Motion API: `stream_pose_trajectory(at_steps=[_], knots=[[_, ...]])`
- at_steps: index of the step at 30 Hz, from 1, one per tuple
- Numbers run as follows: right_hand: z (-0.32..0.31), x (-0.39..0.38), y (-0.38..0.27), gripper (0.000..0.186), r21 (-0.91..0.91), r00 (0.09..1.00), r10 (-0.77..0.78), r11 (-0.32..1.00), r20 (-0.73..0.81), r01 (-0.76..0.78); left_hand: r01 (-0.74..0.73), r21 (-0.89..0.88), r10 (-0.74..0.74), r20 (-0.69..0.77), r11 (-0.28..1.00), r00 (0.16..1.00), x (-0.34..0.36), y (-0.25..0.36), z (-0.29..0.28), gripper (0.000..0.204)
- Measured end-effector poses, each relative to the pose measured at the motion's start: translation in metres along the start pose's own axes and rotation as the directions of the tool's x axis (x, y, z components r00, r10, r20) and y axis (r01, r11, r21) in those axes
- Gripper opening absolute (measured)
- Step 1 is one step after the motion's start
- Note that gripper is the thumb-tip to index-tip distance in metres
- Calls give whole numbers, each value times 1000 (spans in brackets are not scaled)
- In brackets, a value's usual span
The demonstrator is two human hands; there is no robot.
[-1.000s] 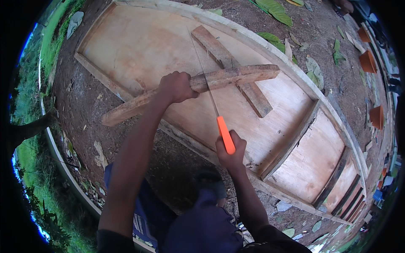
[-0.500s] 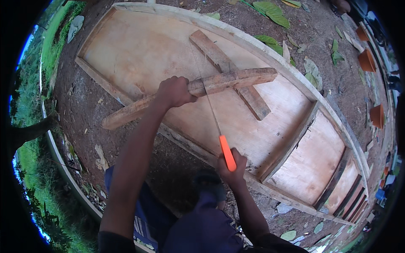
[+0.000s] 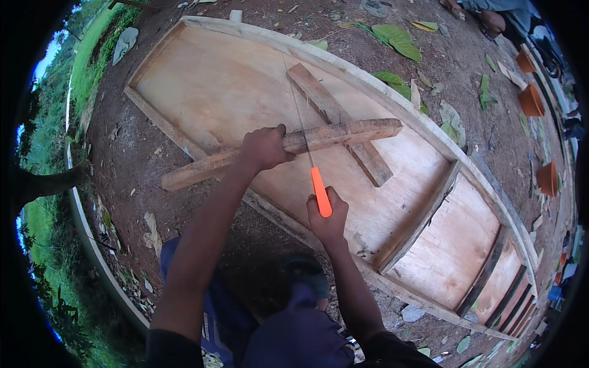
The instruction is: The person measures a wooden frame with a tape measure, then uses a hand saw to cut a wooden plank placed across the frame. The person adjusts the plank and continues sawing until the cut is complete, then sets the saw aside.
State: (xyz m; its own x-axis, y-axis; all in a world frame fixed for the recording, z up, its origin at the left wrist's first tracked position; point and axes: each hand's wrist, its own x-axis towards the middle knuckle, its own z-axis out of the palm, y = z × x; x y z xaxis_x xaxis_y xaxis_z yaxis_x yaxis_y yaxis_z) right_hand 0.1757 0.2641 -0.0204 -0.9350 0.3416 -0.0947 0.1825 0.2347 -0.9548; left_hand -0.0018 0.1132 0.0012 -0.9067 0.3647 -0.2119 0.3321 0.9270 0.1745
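The long beam [image 3: 353, 130] juts past the edge of the framed panel [image 3: 202, 80] at left; my left hand [image 3: 265, 148] clasps it farther along; just right of that, the saw [image 3: 315, 178] crosses it, my right hand [image 3: 332, 222] wrapped round its orange handle; a shorter board [image 3: 372, 165] lies crosswise under the beam, and orange-brown pots [image 3: 546, 179] stand at far right

Beam [image 3: 337, 134] is rough wood — saw handle [image 3: 319, 191], smooth plastic.
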Motion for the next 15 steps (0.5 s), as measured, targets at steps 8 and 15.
stream_pose_trajectory(at_steps=[8,15], knots=[[-24,-24,4,20,-10,995,-74,997,-62,74,42,-224,14,240,974,971,-6,-5,-11,74],[-65,-33,-31,14,18,860,-432,891,-271,453,-11,-404,46,78,915,996,5,-34,2,94]])
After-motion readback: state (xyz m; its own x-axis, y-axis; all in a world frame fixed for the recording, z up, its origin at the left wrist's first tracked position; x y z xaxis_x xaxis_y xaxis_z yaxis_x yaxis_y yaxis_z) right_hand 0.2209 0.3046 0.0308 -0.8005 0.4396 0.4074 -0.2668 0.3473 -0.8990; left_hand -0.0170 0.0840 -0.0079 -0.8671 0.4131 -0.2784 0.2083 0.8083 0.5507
